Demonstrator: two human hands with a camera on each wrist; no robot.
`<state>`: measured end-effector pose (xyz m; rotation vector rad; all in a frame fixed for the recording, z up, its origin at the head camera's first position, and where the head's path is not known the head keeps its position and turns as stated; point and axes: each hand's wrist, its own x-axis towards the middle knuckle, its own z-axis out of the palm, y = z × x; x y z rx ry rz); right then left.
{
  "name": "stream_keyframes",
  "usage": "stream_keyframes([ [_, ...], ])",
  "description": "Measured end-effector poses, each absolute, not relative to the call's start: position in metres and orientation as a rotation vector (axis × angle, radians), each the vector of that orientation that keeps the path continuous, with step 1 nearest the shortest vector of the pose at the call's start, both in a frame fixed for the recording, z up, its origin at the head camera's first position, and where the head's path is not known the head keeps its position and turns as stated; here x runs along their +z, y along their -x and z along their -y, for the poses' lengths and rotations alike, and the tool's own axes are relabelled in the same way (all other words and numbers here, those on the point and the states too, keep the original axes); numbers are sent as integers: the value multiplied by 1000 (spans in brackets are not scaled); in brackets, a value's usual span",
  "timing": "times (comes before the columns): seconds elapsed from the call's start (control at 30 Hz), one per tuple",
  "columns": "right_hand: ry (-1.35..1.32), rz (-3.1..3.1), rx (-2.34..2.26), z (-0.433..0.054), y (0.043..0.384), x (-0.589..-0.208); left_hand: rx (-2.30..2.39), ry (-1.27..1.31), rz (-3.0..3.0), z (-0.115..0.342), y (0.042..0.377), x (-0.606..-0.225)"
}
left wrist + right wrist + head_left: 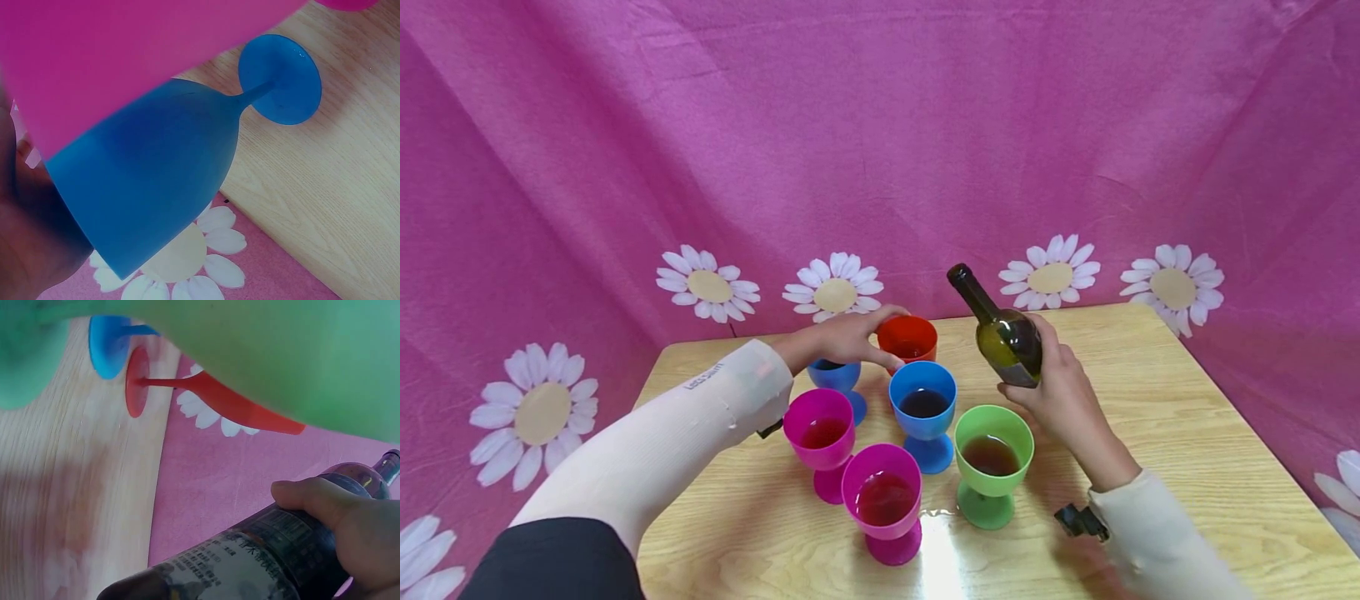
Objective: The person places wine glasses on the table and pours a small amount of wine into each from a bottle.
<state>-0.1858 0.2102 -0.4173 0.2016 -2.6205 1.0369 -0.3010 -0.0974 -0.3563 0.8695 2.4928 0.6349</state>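
Observation:
At the back of the table my left hand (850, 335) holds a red goblet (907, 333), thumb on its near side and fingers curled over the far side. Some liquid shows inside it. My right hand (1060, 379) grips a dark green wine bottle (1011, 337) above the table's right side, neck tilted up and leftward. The bottle's printed label (219, 569) faces the right wrist camera. Beneath my left wrist is a blue goblet (156, 156), partly covered in the head view. A green goblet (994, 442) with brownish liquid stands left of my right hand.
Another blue goblet (923, 400) holds dark liquid, just in front of the red one. Two pink goblets (820, 425) (882, 496) with red liquid stand nearer the front. The wooden table (1187, 467) meets a pink flowered cloth (880, 150) behind.

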Motion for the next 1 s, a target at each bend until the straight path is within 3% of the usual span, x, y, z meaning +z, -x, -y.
stream_keyframes([
  [1.0,44,2500,1381,-216,178,-443,644,-848,-2491,97,302,-358],
])
